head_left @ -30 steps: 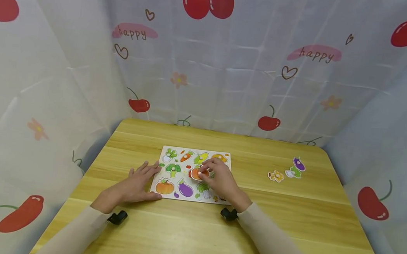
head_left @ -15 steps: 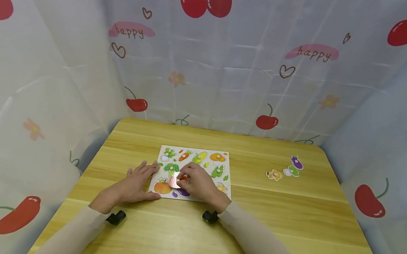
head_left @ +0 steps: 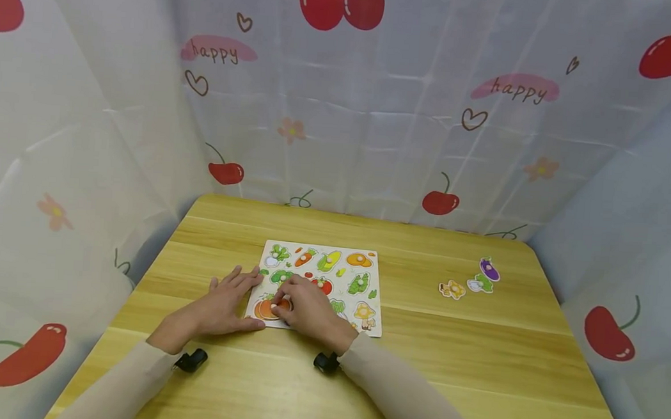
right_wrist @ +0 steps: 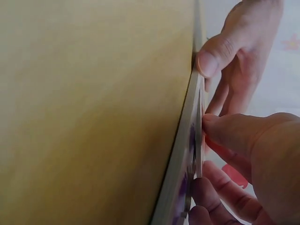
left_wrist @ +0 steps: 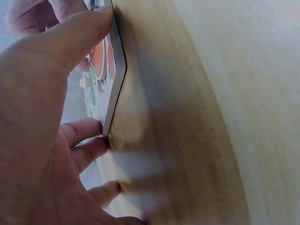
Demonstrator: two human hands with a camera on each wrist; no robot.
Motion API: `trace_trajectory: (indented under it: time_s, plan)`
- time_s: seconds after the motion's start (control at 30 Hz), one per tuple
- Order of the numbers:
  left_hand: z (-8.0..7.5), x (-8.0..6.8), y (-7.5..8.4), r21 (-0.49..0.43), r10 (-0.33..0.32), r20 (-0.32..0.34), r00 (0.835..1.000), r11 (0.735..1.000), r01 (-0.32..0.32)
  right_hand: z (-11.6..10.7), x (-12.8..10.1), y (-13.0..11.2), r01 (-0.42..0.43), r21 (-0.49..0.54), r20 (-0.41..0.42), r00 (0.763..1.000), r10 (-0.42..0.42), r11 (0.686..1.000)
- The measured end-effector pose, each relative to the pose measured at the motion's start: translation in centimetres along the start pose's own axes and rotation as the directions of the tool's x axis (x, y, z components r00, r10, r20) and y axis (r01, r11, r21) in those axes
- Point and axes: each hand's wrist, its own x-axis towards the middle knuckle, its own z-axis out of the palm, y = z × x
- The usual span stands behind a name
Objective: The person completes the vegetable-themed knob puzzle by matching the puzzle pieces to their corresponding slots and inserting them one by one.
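A wooden vegetable puzzle board (head_left: 340, 285) lies flat on the table. My left hand (head_left: 222, 305) rests spread at its left side, thumb on the near left corner and fingertips along the edge. With thumb and fingers my right hand (head_left: 309, 312) pinches the knob of an orange pumpkin puzzle piece (head_left: 283, 304), over the printed pumpkin at the board's near left. In the right wrist view the thin piece (right_wrist: 199, 145) stands slightly off the board's surface. My right hand hides part of the broccoli and the eggplant picture.
Right of the board lie several loose pieces: a mushroom (head_left: 452, 290), a green-and-white vegetable (head_left: 480, 282) and an eggplant (head_left: 489, 269). Knobbed pieces such as the corn (head_left: 329, 260) and peas (head_left: 359, 284) sit on the board. A printed curtain (head_left: 340, 139) surrounds the table.
My right hand has carried the pumpkin piece from the board's middle leftward and nearer to me, onto the printed pumpkin. The left hand keeps its place on the board's edge.
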Motion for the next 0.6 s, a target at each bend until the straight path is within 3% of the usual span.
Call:
trace_trajectory:
  time_s: [0.6]
  plan:
    - [-0.06,0.10,0.15,0.007,0.008,-0.004,1.000,1.000,-0.008,0.83,0.46,-0.84,0.010,-0.040,-0.024,1.000,-0.011,0.999]
